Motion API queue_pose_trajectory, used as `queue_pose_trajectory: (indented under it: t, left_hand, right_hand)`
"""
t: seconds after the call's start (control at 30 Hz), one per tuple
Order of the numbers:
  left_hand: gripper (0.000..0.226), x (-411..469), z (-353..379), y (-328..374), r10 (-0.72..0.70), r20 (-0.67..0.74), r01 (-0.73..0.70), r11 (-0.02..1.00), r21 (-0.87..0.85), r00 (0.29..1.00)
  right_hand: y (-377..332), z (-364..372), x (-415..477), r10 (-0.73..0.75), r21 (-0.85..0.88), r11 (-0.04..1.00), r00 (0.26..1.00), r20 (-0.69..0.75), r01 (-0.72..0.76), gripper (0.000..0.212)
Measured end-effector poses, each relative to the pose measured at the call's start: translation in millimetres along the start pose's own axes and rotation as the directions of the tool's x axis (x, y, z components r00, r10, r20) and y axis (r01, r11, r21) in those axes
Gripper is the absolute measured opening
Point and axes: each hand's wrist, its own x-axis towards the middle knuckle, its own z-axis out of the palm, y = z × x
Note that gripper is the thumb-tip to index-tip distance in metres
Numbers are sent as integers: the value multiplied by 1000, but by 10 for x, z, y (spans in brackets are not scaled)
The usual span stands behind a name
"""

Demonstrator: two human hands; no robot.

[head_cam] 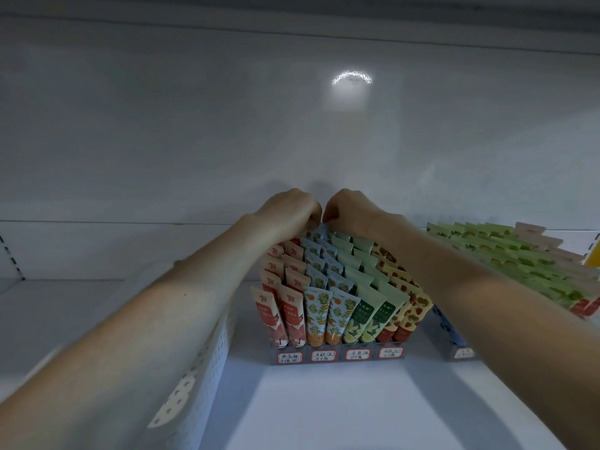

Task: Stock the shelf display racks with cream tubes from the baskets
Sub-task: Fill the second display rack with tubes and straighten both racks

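Observation:
A stepped display rack [337, 355] stands on the white shelf, filled with cream tubes in rows: red-pink [290, 306], blue with oranges [324, 315], green [373, 315] and strawberry-patterned [410, 316]. Both my hands reach to the rack's back top row. My left hand [289, 211] and my right hand [352, 209] sit side by side with curled fingers, pinching the top edge of a blue-patterned tube [316, 233] in the back row. The fingertips are hidden behind the knuckles.
A white perforated basket [198, 362] stands to the left under my left forearm. A second rack with green and beige tubes [506, 254] stands to the right. The shelf's back wall [130, 248] is close behind the rack. White shelf surface [324, 410] lies in front.

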Motion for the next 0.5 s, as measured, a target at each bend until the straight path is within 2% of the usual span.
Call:
queue_pose_trajectory:
  t: [0.33,0.5]
  left_hand:
    - [19,-36,-21,18,-7,-3,7,1000,4,1000]
    - [20,-138,-129,96,3,-53,-4,1000,-10,999]
  right_hand:
    - [7,-34,-51,-20,22,1000,1000,-1,20,20]
    - [51,-284,-242,-61,77,995,993,-103,69,20]
